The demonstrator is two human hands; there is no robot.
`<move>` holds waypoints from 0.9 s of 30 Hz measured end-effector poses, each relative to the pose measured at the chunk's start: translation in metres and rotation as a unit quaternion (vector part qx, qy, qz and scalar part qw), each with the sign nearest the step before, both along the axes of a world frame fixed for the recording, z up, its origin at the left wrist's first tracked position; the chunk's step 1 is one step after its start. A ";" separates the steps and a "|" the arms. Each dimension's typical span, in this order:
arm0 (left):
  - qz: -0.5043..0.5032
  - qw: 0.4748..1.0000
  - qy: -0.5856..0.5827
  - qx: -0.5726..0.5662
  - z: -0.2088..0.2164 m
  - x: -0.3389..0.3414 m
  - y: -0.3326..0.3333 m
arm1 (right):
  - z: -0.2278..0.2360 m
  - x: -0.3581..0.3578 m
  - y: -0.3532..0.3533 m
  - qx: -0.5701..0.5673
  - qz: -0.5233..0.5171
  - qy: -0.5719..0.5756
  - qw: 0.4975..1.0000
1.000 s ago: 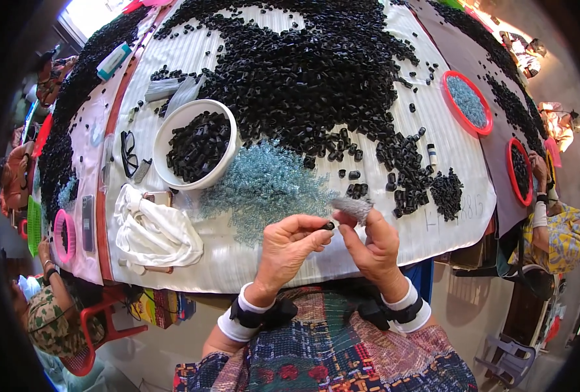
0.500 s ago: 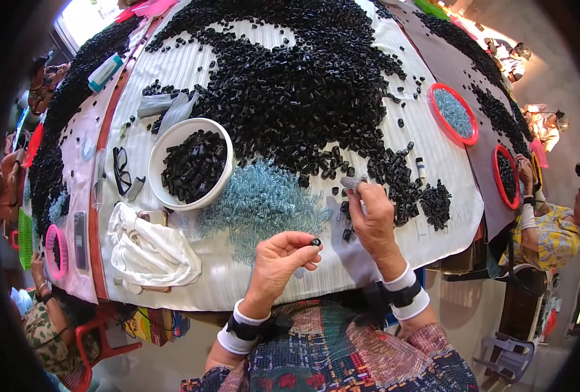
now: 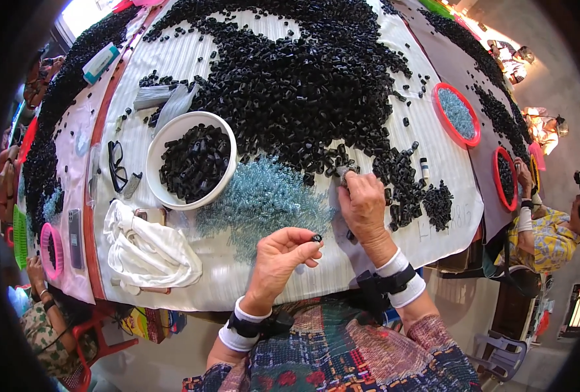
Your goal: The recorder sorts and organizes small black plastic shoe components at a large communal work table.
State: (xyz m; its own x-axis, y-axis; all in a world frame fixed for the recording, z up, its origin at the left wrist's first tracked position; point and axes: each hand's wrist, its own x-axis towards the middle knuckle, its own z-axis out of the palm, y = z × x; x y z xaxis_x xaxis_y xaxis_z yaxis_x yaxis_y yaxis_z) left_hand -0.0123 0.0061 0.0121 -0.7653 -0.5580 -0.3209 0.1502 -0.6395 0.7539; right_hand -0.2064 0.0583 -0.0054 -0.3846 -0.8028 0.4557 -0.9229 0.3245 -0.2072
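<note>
Moving forward since the previous frame, the right hand (image 3: pixel 365 206) is now reaching down among loose pieces at the near edge of the black heap (image 3: pixel 296 98); the left hand (image 3: pixel 286 258) is keeping nearly the same place. The hands are staying apart: the left thumb and forefinger are pinching a black piece (image 3: pixel 316 238) above the tabletop (image 3: pixel 329 277). A grey thing (image 3: pixel 344 171) is showing at the right fingertips; whether it is being worn or gripped, and whether those fingers are closing on anything, one cannot tell. Faint handwriting is running along the tabletop's near right corner, partly lost in glare. A packet (image 3: pixel 100 63), upper left, is bearing print too small for reading. A small tube (image 3: pixel 424 168) is standing or lying beside black pieces; its bands are showing light and dark. The blue pile (image 3: pixel 257 196) is spreading before the left hand, touching the bowl (image 3: pixel 203 200), which is holding black pieces. A white cloth (image 3: pixel 146 245) is partly hiding something beneath. Neighbouring people are being cut off by the fisheye rim.
</note>
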 end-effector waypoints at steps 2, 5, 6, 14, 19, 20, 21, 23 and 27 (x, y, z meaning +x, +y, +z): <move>-0.002 1.000 -0.001 0.002 0.001 0.000 0.001 | -0.003 0.000 0.001 -0.016 0.012 0.005 1.000; 0.010 1.000 -0.003 0.008 0.002 0.001 0.001 | -0.010 0.003 -0.002 -0.032 0.032 0.011 0.999; 0.018 1.000 -0.003 0.009 0.001 0.000 0.002 | -0.010 0.004 -0.002 -0.030 0.037 0.015 0.999; 0.032 0.999 -0.009 -0.014 0.010 -0.005 0.005 | 0.038 0.039 0.027 -0.152 0.104 -0.443 0.878; 0.030 0.999 -0.013 -0.042 0.017 -0.008 0.009 | 0.051 0.051 0.043 -0.165 0.114 -0.477 0.856; 0.030 0.998 -0.017 -0.047 0.019 -0.008 0.010 | 0.052 0.052 0.044 -0.184 0.112 -0.480 0.851; 0.031 0.998 -0.022 -0.052 0.020 -0.008 0.011 | 0.051 0.053 0.045 -0.185 0.112 -0.481 0.850; 0.031 0.997 -0.027 -0.061 0.021 -0.008 0.013 | 0.050 0.053 0.046 -0.192 0.142 -0.429 0.871; 0.026 0.996 -0.025 -0.086 0.024 -0.010 0.018 | 0.051 0.054 0.048 -0.194 0.152 -0.402 0.882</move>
